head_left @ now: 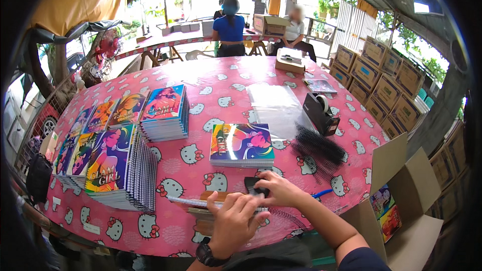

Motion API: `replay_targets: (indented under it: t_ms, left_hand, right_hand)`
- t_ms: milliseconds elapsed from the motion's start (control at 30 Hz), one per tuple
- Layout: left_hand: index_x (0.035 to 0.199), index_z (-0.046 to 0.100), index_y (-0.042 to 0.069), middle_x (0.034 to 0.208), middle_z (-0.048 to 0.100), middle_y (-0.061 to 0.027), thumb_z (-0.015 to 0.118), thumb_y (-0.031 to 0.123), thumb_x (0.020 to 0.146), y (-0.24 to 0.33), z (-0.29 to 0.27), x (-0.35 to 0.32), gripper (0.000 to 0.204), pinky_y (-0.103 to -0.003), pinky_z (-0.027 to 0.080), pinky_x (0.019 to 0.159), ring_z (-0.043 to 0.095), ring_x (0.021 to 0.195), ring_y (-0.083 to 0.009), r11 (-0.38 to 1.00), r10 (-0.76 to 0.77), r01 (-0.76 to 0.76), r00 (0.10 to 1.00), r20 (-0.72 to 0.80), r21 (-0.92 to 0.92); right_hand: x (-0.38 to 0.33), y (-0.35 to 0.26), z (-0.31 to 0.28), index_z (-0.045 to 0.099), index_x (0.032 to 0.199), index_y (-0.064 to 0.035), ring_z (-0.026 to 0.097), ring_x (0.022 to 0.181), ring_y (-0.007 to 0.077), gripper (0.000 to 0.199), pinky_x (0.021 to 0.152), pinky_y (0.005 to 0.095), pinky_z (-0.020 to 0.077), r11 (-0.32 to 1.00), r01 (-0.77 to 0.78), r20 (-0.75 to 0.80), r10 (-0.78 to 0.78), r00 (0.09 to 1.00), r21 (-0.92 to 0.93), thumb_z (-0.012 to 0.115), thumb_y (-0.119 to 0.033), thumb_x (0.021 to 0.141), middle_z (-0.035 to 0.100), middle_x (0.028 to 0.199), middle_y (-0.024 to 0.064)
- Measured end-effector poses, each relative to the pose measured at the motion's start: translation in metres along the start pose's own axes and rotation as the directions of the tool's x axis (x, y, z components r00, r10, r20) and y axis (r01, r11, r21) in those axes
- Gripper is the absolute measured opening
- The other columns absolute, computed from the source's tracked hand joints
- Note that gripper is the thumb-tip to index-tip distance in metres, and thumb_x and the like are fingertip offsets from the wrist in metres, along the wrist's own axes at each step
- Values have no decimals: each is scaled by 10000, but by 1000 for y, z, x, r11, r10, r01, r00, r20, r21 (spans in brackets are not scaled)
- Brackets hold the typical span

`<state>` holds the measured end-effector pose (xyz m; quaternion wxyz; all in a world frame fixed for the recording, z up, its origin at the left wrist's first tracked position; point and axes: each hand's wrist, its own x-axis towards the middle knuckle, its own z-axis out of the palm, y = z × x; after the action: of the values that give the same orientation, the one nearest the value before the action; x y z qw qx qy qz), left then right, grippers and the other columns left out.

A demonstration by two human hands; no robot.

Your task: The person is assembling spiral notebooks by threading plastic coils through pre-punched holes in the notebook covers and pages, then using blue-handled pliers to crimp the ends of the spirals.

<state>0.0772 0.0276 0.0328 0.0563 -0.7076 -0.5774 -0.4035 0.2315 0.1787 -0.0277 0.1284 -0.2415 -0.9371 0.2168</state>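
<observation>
Down at the counter's (168,238) near edge, spreading the left hand (235,223), open and nearer, right over a notebook (187,201) lying long axis left to right, while pinching a black tool (250,184) in the right hand (278,190), just beyond its far side!

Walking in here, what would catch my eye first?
Probably the pink tablecloth, dotted with white cat faces, filling the middle. Next, vivid spiral notebooks stacked on its left, and brown cartons piled beyond its right side. The left hand and right hand are at its near edge.
</observation>
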Motion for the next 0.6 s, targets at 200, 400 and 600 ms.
replay_targets:
  t_ms: [200, 400, 600]
  left_hand:
    - [1031, 627, 167, 945, 604, 43, 620, 398, 836, -1, -2, 4, 302, -511, 162, 989, 560, 924, -145, 1000, -9, 9, 999, 39, 1]
    - [964, 656, 169, 934, 624, 34, 624, 377, 839, -2, -2, 1, 245, -517, 124, 1019, 568, 938, -157, 1000, -29, 29, 999, 40, -1]
    - [967, 658, 176, 910, 628, 37, 628, 384, 833, -4, -5, 2, 250, -541, 103, 1025, 571, 935, -159, 999, -24, 25, 999, 45, -25]
  right_hand:
    - [-14, 7, 3, 515, 1239, -168, 383, 1214, 450, 674, 1000, 504, 371, 994, 107, -78, -109, 991, -30, 788, -296, 637, 326, 1407, 226]
    - [-5, 16, 13, 504, 1274, -221, 374, 1210, 456, 743, 1032, 509, 335, 994, 88, 89, -94, 992, 68, 793, -281, 593, 290, 1434, 223]
    - [-2, 17, 9, 544, 1237, -175, 407, 1215, 416, 670, 1011, 444, 390, 986, 66, 61, -76, 995, 154, 756, -221, 604, 362, 1334, 237]
